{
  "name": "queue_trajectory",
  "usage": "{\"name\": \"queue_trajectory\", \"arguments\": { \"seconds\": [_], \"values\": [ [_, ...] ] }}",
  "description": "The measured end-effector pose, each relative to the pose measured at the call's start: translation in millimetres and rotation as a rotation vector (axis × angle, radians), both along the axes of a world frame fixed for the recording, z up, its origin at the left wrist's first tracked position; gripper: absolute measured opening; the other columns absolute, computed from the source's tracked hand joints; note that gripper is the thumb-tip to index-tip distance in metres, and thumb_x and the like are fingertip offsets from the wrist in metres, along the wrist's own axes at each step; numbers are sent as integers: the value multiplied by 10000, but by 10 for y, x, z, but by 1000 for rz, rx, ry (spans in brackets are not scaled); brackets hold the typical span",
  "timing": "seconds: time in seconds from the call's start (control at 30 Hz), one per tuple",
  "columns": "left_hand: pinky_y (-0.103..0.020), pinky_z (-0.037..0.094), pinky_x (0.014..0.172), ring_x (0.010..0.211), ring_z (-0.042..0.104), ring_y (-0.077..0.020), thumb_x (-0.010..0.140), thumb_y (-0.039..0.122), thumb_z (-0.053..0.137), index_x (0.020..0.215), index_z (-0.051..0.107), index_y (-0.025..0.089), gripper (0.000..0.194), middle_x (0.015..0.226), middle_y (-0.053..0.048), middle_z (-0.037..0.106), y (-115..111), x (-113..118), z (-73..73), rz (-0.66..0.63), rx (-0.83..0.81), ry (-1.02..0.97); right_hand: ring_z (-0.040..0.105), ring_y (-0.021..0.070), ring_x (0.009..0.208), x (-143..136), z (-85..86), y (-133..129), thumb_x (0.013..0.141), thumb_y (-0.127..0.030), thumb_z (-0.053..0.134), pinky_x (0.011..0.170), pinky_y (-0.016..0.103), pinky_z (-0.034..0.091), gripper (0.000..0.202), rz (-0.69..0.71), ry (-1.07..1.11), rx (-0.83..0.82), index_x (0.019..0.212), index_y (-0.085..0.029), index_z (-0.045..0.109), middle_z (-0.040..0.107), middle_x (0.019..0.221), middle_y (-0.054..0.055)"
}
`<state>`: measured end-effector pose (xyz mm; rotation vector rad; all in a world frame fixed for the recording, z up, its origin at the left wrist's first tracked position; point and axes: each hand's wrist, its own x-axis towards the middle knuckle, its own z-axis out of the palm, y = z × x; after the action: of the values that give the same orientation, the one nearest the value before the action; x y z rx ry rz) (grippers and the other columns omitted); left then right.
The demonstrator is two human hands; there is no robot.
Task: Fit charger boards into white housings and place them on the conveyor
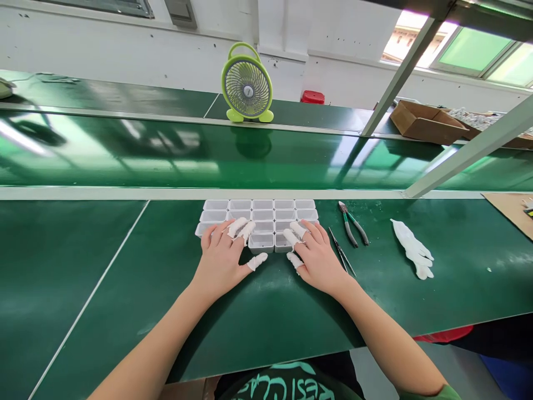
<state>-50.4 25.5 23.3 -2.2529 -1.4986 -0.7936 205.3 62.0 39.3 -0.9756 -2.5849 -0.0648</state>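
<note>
My left hand [220, 255] and right hand [320, 256], loosely spread, cover both near corners of the tray [262, 243], perhaps touching it.

Green workbench [291, 316] and pliers [343, 209] mark this as a workshop
</note>
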Motion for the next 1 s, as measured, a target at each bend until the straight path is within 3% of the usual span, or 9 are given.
{"name": "queue_trajectory", "arguments": {
  "seconds": [0.3, 0.67, 0.9, 1.0],
  "values": [
    [-553, 292, 1109, 1390, 405, -370, 983, 403, 521, 1370, 540, 181, 447, 1440, -216, 506, -112, 178, 24, -208, -194, 47, 350, 365, 1441, -8, 18, 2, 781, -87, 586, 1175, 620, 320, 262, -25, 8, -106, 1002, -193, 681, 619, 1233, 171],
    [-565, 311, 1080, 1360, 406, -378, 994, 356, 508, 1308, 556, 138, 385, 1401, -216, 538, -112, 190, 33, -216, -149, 100, 372, 366, 1427, -29, 7, -9, 802, -105, 584, 1183, 607, 321, 309, -29, 16, -64, 1088, -166, 685, 614, 1273, 175],
    [-549, 309, 1098, 1377, 407, -352, 995, 369, 507, 1334, 546, 180, 389, 1439, -189, 520, -106, 190, 12, -218, -184, 40, 436, 344, 1390, 150, 159, 80, 872, -133, 518, 1157, 613, 337, 350, -91, 161, -55, 1197, -189, 636, 617, 1337, 148],
    [-535, 323, 1097, 1380, 404, -350, 994, 358, 512, 1315, 558, 166, 377, 1459, -193, 501, -109, 193, 9, -229, -187, 43, 514, 339, 1313, 249, 203, 136, 826, -90, 512, 1139, 618, 353, 325, -128, 192, -57, 1098, -198, 653, 674, 1209, 129]
  ]
}}
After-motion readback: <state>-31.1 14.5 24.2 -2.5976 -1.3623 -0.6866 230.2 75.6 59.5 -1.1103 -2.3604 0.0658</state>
